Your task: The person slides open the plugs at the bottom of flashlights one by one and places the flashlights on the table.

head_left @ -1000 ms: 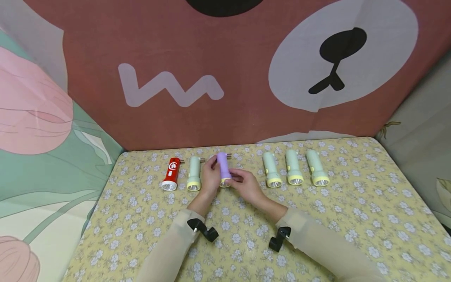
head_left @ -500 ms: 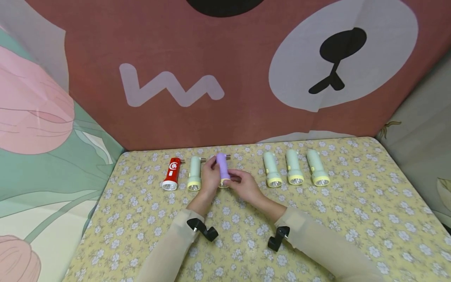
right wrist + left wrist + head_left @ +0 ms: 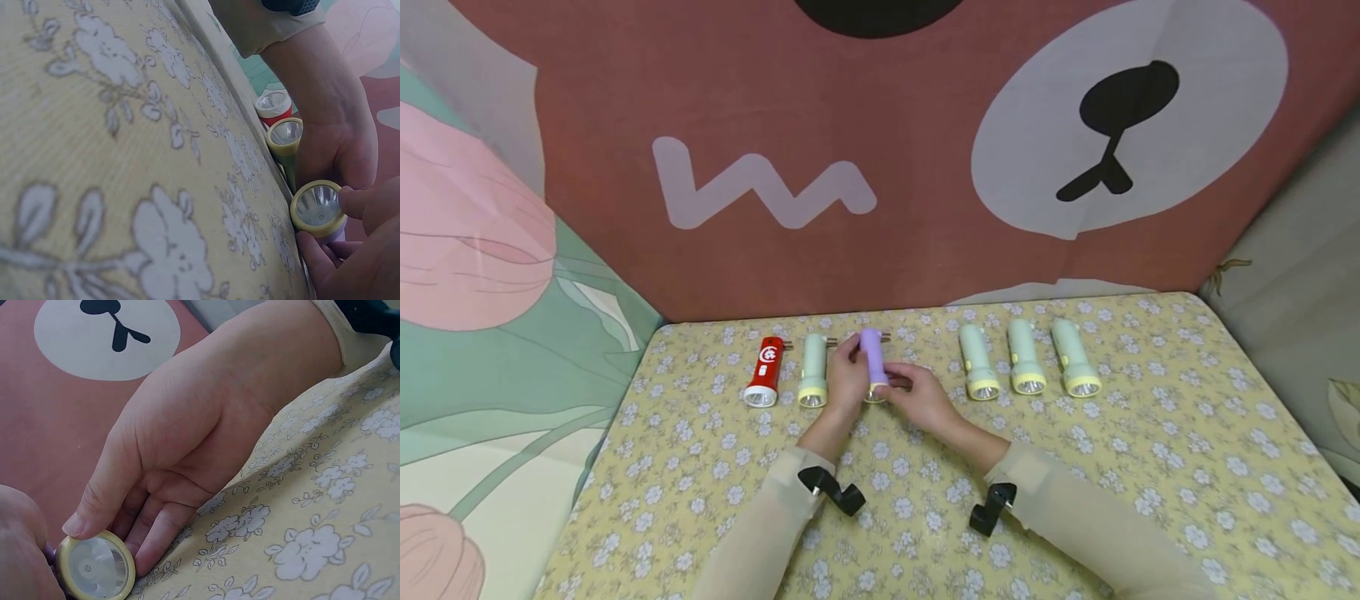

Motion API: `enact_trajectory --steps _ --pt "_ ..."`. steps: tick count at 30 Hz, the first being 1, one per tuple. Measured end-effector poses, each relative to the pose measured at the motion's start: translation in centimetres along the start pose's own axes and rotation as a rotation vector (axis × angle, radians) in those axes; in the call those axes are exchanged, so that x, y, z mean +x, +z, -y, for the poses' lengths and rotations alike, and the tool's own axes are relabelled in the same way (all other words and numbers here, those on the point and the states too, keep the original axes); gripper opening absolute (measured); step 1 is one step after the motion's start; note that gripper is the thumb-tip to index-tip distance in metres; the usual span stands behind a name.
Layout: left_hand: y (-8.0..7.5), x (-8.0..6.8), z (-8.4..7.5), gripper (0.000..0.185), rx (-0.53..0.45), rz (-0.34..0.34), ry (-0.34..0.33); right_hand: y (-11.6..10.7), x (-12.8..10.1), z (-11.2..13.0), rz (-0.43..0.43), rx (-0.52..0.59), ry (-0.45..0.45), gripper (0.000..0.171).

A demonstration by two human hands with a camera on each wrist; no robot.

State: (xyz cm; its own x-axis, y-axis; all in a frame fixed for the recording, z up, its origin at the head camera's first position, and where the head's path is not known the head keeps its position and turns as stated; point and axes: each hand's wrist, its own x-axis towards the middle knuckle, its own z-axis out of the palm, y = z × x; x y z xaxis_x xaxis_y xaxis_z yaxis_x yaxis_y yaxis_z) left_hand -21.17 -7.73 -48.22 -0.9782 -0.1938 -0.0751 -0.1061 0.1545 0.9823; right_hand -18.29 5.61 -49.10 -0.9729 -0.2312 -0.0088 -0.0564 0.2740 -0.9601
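A purple flashlight [image 3: 872,354] with a pale yellow ring round its lens lies on the table between both hands, its lens facing the person. Metal prongs [image 3: 885,337] stick out at its far end. The left hand [image 3: 848,379] holds the barrel from the left, thumb and fingers about it. From the right, the right hand [image 3: 921,396] pinches the lens end. In the left wrist view, the right thumb touches the top of the yellow ring [image 3: 132,569], and the other fingers lie along its side. The right wrist view shows the clear reflector [image 3: 317,206] close up.
Left of the hands lie a red flashlight [image 3: 767,367] and a mint green flashlight [image 3: 814,367], both with prongs out. Three more mint flashlights [image 3: 977,358] lie on the right. A yellow floral cloth [image 3: 910,517] covers the table; a printed curtain [image 3: 925,258] hangs behind.
The purple flashlight has shifted very slightly left and towards the person, both hands keeping their hold. The other flashlights have not moved.
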Motion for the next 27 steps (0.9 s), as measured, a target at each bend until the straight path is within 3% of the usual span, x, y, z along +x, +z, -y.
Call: enact_trajectory --steps 27 --pt "0.28 0.06 -0.22 0.043 0.039 -0.02 0.002 -0.39 0.17 0.62 0.036 0.044 0.074 0.046"
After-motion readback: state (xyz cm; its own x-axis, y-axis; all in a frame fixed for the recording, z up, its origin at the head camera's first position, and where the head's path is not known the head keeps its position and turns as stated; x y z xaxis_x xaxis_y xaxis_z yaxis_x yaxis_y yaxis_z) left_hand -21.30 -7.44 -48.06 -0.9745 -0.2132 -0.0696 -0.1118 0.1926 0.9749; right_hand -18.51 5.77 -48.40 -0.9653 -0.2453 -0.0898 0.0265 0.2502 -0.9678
